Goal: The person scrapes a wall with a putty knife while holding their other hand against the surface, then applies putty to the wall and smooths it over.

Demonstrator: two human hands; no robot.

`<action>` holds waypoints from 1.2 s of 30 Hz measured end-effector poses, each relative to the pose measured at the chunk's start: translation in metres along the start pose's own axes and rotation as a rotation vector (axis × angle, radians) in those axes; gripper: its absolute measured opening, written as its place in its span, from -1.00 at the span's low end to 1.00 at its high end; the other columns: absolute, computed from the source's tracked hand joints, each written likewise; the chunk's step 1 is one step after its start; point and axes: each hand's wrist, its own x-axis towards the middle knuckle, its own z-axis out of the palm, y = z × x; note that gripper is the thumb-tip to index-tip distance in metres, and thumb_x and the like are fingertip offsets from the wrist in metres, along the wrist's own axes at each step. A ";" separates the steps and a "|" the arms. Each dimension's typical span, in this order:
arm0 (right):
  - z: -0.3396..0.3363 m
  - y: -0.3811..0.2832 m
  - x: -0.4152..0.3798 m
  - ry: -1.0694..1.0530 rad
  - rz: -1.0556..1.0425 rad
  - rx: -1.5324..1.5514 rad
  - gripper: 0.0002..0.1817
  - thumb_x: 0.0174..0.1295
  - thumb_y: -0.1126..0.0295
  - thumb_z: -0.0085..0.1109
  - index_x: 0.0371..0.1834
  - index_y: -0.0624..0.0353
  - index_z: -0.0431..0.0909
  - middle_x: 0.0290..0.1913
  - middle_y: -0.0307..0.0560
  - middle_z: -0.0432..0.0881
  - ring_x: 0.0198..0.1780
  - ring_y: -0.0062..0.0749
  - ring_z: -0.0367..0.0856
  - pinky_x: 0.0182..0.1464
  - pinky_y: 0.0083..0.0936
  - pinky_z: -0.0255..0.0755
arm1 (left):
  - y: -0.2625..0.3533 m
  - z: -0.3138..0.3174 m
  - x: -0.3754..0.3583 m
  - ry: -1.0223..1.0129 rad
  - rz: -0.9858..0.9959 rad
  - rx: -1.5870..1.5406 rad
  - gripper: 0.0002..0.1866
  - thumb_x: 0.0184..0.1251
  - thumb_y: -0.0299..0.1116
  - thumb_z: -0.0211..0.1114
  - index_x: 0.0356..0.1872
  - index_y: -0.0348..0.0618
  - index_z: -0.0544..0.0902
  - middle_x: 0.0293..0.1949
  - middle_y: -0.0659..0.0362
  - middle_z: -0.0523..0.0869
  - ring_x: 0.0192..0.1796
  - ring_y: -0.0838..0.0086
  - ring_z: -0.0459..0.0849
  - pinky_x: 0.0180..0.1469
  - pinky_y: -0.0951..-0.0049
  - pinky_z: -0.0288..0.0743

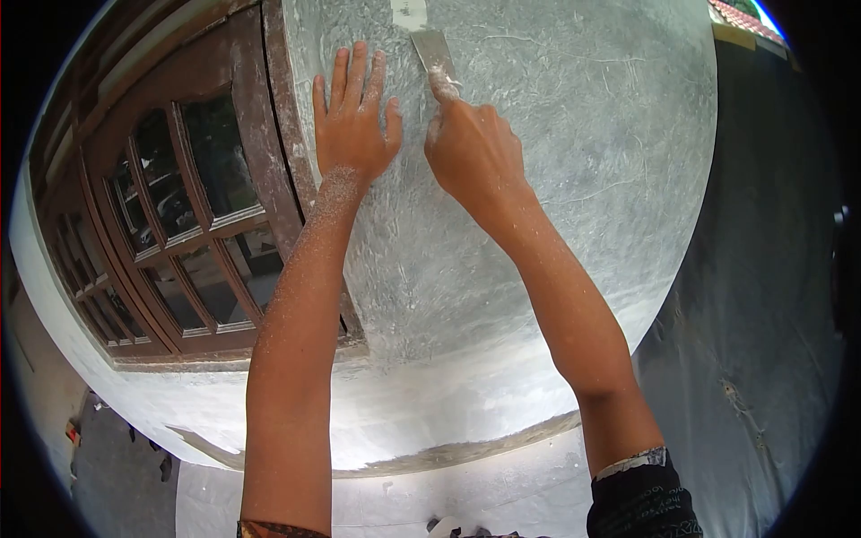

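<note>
A grey plastered wall (pixel 574 161) with pale streaks fills the middle of the head view. My left hand (pixel 355 121) lies flat on it beside the window frame, fingers spread, with white dust on the skin. To its right, my right hand (pixel 475 148) is closed round a scraper, its index finger stretched along the blade. The flat metal blade (pixel 434 54) points up and touches the wall just below a pale patch (pixel 410 13). The scraper's handle is hidden inside my right hand.
A brown wooden window (pixel 206 260) with glass panes is set in the wall at the left. Dark sheeting (pixel 744 314) hangs at the right. Below, the wall's lower part is white, above a pale floor. Small dark objects lie at the lower left.
</note>
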 end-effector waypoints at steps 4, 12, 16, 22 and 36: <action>-0.008 -0.004 -0.022 -0.093 0.056 0.030 -0.50 0.40 0.44 0.03 0.43 0.14 0.50 -0.41 0.30 0.72 -0.35 0.27 0.74 -0.26 0.05 0.60 | 0.000 0.001 -0.001 0.023 0.002 -0.013 -0.35 0.52 -0.18 0.10 0.62 0.11 0.30 0.68 0.22 0.13 0.72 0.32 -0.01 0.68 -0.05 -0.17; -0.002 -0.007 -0.008 0.010 0.016 0.001 -0.46 0.39 0.44 0.03 0.47 0.07 0.46 -0.43 0.30 0.71 -0.33 0.25 0.74 -0.24 0.06 0.59 | -0.001 0.000 0.000 0.026 0.003 -0.021 -0.36 0.49 -0.18 0.15 0.59 0.07 0.35 0.67 0.20 0.17 0.71 0.29 0.03 0.67 -0.07 -0.14; -0.008 -0.011 -0.013 -0.042 0.073 0.008 -0.45 0.38 0.45 0.03 0.47 0.07 0.46 -0.44 0.31 0.70 -0.33 0.23 0.75 -0.24 0.06 0.59 | -0.001 0.000 -0.001 0.022 0.017 -0.025 -0.34 0.49 -0.15 0.13 0.59 0.04 0.34 0.66 0.13 0.17 0.71 0.26 0.01 0.68 -0.09 -0.16; -0.001 -0.014 0.003 0.040 0.070 -0.014 -0.45 0.38 0.45 0.03 0.47 0.07 0.48 -0.45 0.32 0.70 -0.38 0.19 0.75 -0.24 0.04 0.60 | -0.002 0.000 0.000 0.017 0.020 -0.034 -0.35 0.47 -0.13 0.14 0.57 0.04 0.37 0.67 0.13 0.17 0.72 0.27 0.01 0.67 -0.09 -0.16; 0.002 -0.020 -0.015 0.068 0.074 -0.059 -0.47 0.34 0.42 0.05 0.41 0.10 0.54 -0.44 0.32 0.70 -0.37 0.26 0.73 -0.21 0.03 0.61 | 0.000 0.002 -0.002 0.008 0.003 -0.041 -0.32 0.50 -0.11 0.13 0.63 0.14 0.27 0.69 0.19 0.12 0.72 0.29 -0.01 0.68 -0.09 -0.17</action>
